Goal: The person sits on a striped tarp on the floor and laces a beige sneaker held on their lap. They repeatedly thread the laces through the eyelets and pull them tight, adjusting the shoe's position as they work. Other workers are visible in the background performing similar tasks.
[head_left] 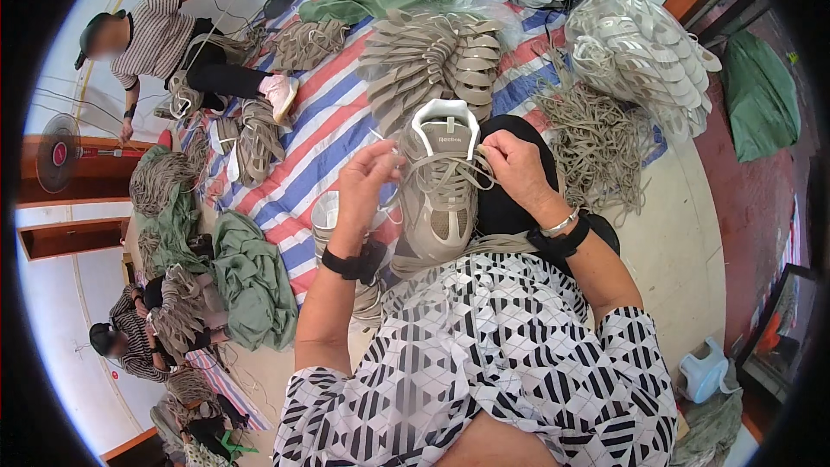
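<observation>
A beige shoe upper (439,207) with a white collar lies on my lap, its toe toward me and its tongue away. Beige shoelace (448,169) crosses over its throat. My right hand (517,166) is closed at the right side of the collar, pinching one end of the lace. To the left of the shoe, my left hand (370,180) is raised with thumb and fingers pressed together on the lace's other side; a pale tip shows by the fingers. Black bands circle both wrists.
Stacked beige shoe uppers (432,65) lie ahead on a striped sheet (303,156). At right are a heap of loose laces (596,143) and bagged uppers (640,56). Another person (160,43) sits at far left near a fan (59,152). Green sacking (251,281) is crumpled at left.
</observation>
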### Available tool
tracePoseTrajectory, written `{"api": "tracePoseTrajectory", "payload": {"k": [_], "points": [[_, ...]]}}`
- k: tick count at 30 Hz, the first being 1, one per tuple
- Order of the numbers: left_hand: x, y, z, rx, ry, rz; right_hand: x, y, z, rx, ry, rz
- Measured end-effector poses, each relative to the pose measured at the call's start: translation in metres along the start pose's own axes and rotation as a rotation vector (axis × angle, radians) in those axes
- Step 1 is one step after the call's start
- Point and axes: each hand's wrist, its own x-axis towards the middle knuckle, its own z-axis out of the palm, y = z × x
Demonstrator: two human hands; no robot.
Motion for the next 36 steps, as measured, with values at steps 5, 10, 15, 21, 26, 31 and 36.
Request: {"api": "tracePoseTrajectory", "payload": {"k": [5,10,15,21,26,31,36], "points": [[0.001,-0.004,-0.005,-0.058,0.062,-0.071,-0.001,0.009,0.011,-0.262,0.093,-0.289],[0.000,-0.010,0.003,0.006,0.083,-0.040,0.007,-0.011,0.003,-0.007,-0.067,0.186],[0.001,-0.018,0.007,-0.023,0.027,-0.058,0.000,0.004,0.010,-0.216,0.041,-0.269],[0.001,-0.017,0.017,0.110,0.061,0.008,0.001,0.003,0.014,-0.276,-0.046,-0.249],[0.003,-0.013,0.021,0.193,0.105,0.027,0.014,0.001,-0.009,0.202,-0.399,0.246],[0.006,-0.005,0.026,0.306,0.103,0.093,0.028,-0.001,-0.012,-0.245,-0.404,-0.105],[0.004,0.004,0.030,0.590,0.167,0.280,0.038,-0.022,-0.018,-0.399,-0.425,-0.271]]}}
